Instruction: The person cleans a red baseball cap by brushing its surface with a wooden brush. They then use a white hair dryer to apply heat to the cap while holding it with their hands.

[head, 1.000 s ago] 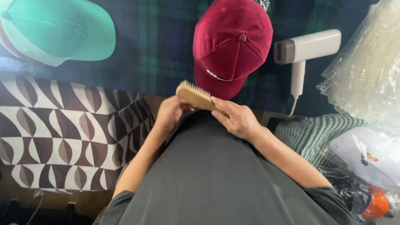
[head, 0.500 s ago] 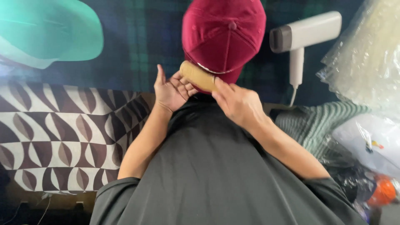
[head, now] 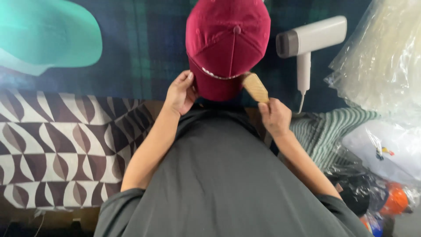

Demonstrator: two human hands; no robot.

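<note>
A teal cap (head: 44,37) lies at the far left on the dark plaid cloth (head: 140,52); nearer the person, on the same side, is a brown-and-white patterned cloth (head: 57,145). The left hand (head: 180,93) is at the lower left edge of the maroon cap (head: 228,44), its grip pinched on the brim edge, thumb and fingertips touching the fabric. The maroon cap sits crown up on the plaid cloth, brim pointing back toward the person, directly between the two hands and just beyond them. The right hand (head: 275,116) has its grip clenched on the handle end of a wooden brush (head: 255,87). The brush's long axis runs on a diagonal, from the right hand up and to the left, and its far end touches the lower right edge of the maroon cap beside the brim. Which way the bristles face cannot be told from this view. The cap therefore lies up and left of the right hand's grip; both hands are about equally close to it. Further right, a white hair dryer (head: 307,41) lies on the plaid cloth, nozzle toward the cap, apart from it. At the far right are clear plastic bags (head: 381,66), a green striped cloth (head: 333,131), and an orange object (head: 394,199) inside plastic.
</note>
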